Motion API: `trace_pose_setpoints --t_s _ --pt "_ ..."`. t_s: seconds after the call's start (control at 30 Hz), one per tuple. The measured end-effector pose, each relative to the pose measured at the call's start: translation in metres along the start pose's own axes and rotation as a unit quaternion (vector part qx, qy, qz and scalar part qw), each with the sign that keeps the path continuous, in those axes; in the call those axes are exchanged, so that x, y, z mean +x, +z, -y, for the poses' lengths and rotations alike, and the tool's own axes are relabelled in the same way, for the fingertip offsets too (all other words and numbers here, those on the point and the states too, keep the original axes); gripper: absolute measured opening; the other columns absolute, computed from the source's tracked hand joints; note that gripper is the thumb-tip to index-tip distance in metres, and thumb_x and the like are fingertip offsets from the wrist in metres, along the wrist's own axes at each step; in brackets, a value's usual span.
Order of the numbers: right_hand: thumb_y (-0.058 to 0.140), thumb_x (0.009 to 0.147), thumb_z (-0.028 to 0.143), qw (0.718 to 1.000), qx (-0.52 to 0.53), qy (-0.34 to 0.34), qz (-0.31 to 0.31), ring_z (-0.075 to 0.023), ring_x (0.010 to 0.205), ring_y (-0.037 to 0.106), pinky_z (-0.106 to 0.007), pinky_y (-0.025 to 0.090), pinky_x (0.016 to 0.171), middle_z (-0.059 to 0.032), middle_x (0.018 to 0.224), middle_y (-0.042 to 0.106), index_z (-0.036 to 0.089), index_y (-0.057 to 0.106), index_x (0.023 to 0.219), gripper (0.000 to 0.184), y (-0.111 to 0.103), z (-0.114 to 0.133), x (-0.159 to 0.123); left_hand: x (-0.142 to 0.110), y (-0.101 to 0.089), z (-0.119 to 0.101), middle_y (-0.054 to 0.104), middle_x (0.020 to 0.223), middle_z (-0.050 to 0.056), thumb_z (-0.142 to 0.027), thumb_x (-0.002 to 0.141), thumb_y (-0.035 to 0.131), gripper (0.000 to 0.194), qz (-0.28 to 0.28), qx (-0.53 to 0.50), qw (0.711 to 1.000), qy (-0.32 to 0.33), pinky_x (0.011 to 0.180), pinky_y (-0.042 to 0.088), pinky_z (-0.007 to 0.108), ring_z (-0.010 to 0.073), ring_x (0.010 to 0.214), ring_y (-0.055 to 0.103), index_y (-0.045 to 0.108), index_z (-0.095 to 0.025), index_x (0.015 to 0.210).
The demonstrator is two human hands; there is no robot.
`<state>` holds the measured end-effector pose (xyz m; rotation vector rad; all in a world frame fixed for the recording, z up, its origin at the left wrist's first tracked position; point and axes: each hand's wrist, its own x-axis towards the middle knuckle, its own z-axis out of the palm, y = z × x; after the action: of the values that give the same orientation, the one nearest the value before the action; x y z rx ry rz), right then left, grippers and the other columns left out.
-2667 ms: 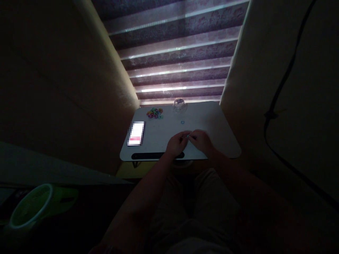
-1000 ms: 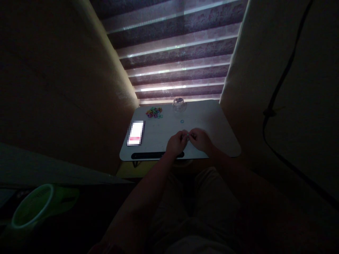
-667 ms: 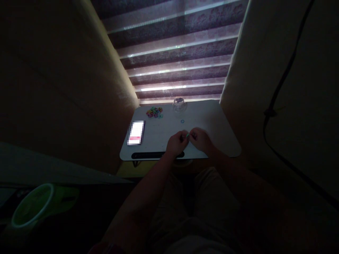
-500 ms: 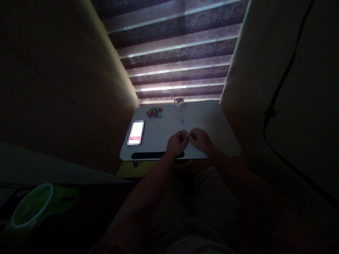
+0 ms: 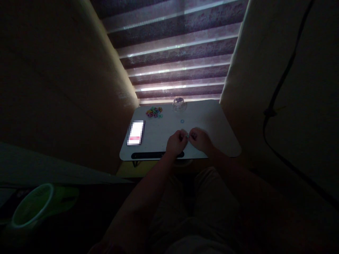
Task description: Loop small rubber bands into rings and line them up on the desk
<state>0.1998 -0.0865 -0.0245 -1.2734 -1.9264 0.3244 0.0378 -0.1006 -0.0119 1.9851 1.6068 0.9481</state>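
Observation:
Over the near part of a small white lap table (image 5: pixel 217 121), my left hand (image 5: pixel 176 143) and my right hand (image 5: pixel 200 139) meet fingertip to fingertip. Both are closed in a pinch on a tiny pale green piece (image 5: pixel 187 135), probably a small rubber band, too small to make out well. A single blue band (image 5: pixel 182 121) lies on the table just beyond my hands. Farther back on the left sits a pile of coloured bands (image 5: pixel 154 112), and beside it a small clear glass jar (image 5: pixel 178 104).
A lit phone (image 5: pixel 136 133) lies on the table's left side, and a dark slot (image 5: pixel 148 155) runs along the near edge. Striped blinds (image 5: pixel 174 63) hang behind. A green cup (image 5: pixel 34 208) stands low on the left. A black cable (image 5: pixel 280 91) crosses the right wall.
My hands have stayed together over the same spot, with only small finger movements on the piece between them. Nothing on the table has moved.

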Motion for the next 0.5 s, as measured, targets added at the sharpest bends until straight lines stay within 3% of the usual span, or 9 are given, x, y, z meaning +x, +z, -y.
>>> trace_pose_setpoints --t_s 0.13,0.5 --pt "0.058 0.074 0.021 1.0 0.021 0.001 0.011 -0.0138 0.062 0.05 -0.027 0.036 0.061 -0.0008 0.071 0.058 0.02 0.061 0.086 0.012 0.0007 -0.0017 0.0001 0.0003 0.001 0.0021 0.065 0.076 0.001 -0.037 0.084 0.056 0.018 0.005 0.003 1.0 0.005 0.061 0.038 0.025 0.0134 0.066 0.056 0.059 -0.02 0.086" --pt "0.056 0.079 0.023 1.0 -0.002 -0.002 0.015 -0.0135 0.062 0.047 -0.027 0.034 0.061 -0.0001 0.065 0.054 0.02 0.055 0.069 0.011 -0.0041 0.0048 0.0017 0.0007 0.001 0.0029 0.062 0.073 0.0 -0.039 0.086 0.053 0.018 0.011 0.007 1.0 0.006 0.061 0.037 0.025 0.014 0.066 0.055 0.055 -0.02 0.087"
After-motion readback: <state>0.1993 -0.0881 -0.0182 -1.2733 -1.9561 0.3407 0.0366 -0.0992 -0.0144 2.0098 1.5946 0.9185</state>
